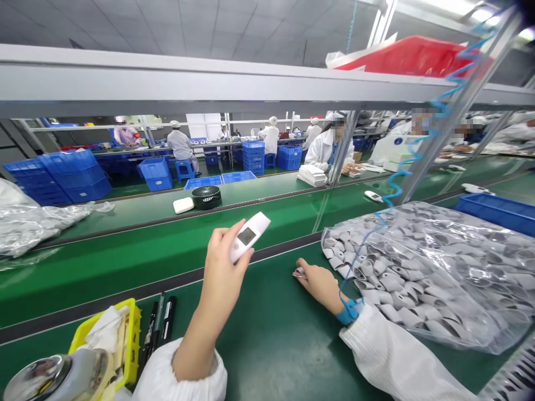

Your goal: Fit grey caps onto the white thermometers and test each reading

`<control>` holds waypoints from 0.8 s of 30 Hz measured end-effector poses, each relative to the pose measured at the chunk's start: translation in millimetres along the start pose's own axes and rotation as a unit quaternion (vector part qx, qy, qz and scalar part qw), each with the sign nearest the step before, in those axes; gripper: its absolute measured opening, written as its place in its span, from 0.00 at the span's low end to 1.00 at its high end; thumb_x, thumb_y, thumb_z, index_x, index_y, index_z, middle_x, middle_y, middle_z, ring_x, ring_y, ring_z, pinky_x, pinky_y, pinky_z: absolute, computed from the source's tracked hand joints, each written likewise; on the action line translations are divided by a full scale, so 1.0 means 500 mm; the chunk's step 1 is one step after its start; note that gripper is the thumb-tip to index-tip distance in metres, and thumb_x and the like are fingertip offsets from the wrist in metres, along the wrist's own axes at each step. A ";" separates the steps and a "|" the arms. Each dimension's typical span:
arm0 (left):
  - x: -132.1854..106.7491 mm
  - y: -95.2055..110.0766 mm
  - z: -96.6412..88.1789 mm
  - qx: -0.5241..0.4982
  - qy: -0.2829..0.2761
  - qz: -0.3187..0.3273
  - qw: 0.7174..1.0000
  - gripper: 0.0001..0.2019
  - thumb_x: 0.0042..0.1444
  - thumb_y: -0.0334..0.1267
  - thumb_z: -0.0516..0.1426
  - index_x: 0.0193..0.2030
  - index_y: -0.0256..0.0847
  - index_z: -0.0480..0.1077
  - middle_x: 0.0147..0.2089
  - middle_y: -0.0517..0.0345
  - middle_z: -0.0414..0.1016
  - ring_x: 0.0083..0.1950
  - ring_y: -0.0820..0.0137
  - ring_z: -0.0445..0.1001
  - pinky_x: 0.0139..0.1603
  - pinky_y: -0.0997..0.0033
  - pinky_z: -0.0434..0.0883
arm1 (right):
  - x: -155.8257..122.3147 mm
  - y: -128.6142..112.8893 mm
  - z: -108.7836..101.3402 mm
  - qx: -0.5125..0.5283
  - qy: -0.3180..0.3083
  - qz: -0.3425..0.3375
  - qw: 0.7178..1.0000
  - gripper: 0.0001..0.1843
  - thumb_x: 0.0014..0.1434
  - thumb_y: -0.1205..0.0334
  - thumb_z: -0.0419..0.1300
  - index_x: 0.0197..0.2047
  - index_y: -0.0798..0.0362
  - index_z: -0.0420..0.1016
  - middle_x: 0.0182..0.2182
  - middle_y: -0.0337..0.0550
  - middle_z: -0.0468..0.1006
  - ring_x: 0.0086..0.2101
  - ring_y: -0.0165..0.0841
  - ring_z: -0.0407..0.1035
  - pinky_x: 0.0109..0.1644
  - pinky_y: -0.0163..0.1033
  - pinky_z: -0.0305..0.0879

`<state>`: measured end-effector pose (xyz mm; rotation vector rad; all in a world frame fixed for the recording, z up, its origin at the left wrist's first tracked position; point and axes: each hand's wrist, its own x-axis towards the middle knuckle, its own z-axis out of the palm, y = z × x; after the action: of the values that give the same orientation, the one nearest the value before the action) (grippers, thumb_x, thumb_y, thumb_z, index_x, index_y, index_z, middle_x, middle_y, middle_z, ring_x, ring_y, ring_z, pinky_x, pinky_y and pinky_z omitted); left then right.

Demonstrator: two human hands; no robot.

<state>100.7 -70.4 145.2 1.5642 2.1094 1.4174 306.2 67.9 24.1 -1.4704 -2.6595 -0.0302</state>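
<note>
My left hand [223,262] is closed round a white handheld thermometer [251,236] with a small grey screen, raised and tilted above the bench. My right hand [320,284] rests on the green mat, its fingers closed on something small and thin that I cannot make out. A blue wrist strap [350,313] with a coiled cord circles my right wrist. Close to that hand lies a clear plastic bag [422,273] full of grey curved plastic caps.
A yellow basket [134,334] with papers stands at the lower left beside several pens [168,320] and a metal-topped bottle [39,379]. Ahead runs a green conveyor belt [167,245]. Beyond it lie a black round fan part [206,197] and a white block [183,205]. A co-worker [326,147] sits opposite.
</note>
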 end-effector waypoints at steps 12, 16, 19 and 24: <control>0.102 -0.367 0.026 0.231 0.053 -0.252 0.938 0.19 0.66 0.42 0.61 0.61 0.38 0.70 0.61 0.47 0.73 0.57 0.58 0.76 0.56 0.49 0.76 | 0.000 0.027 0.032 0.102 0.036 -0.088 0.990 0.11 0.67 0.61 0.63 0.52 0.52 0.72 0.37 0.42 0.85 0.39 0.39 0.81 0.37 0.37 0.66; 0.085 -0.398 0.029 0.296 0.110 -0.265 0.911 0.20 0.66 0.41 0.61 0.62 0.39 0.69 0.64 0.46 0.70 0.62 0.54 0.72 0.61 0.43 0.72 | 0.006 0.018 0.051 0.115 0.069 -0.107 0.985 0.12 0.62 0.55 0.68 0.44 0.52 0.73 0.41 0.44 0.80 0.40 0.39 0.79 0.36 0.37 0.64; 0.084 -0.391 0.049 0.317 0.134 -0.229 0.911 0.22 0.66 0.41 0.60 0.65 0.40 0.67 0.68 0.45 0.66 0.66 0.52 0.69 0.64 0.39 0.69 | 0.007 0.010 0.061 0.131 0.088 -0.124 0.980 0.12 0.62 0.54 0.67 0.42 0.51 0.71 0.43 0.43 0.78 0.37 0.37 0.78 0.32 0.36 0.59; 0.160 -0.361 0.125 0.269 0.047 -0.151 0.950 0.18 0.67 0.42 0.60 0.60 0.39 0.71 0.62 0.47 0.73 0.59 0.57 0.75 0.58 0.48 0.75 | 0.009 0.012 0.066 0.146 0.111 -0.154 0.971 0.11 0.62 0.59 0.68 0.43 0.50 0.70 0.35 0.38 0.78 0.36 0.36 0.76 0.33 0.37 0.56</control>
<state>-16.4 29.8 6.8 1.2445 2.8129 0.8725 306.1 76.9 -8.7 -0.9031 -2.5468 0.1553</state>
